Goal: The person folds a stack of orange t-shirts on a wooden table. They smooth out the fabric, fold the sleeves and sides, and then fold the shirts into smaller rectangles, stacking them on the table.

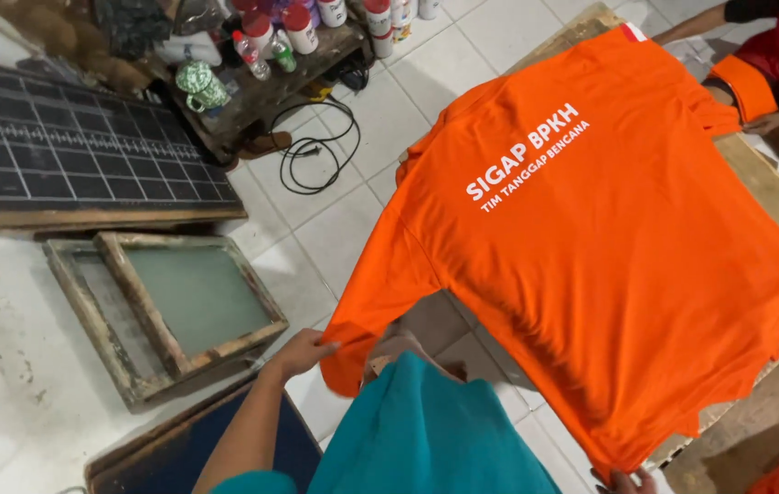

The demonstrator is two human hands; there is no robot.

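An orange T-shirt [609, 265] with white printed lettering is spread out, its right part lying on a wooden table [778, 197] and its left part hanging over the floor. My left hand [303, 352] pinches the edge of the shirt's sleeve at the lower left. Only the fingers of my right hand [625, 480] show at the bottom edge, gripping the shirt's lower corner. My teal sleeve and front [426, 430] fill the bottom middle.
Another person in red with an orange sleeve [773, 64] is at the table's far right corner. Wooden screen frames [165, 311] and a dark gridded board [69, 146] lie on the floor at left. Bottles [271, 37] stand on a low shelf, beside a black cable [316, 146].
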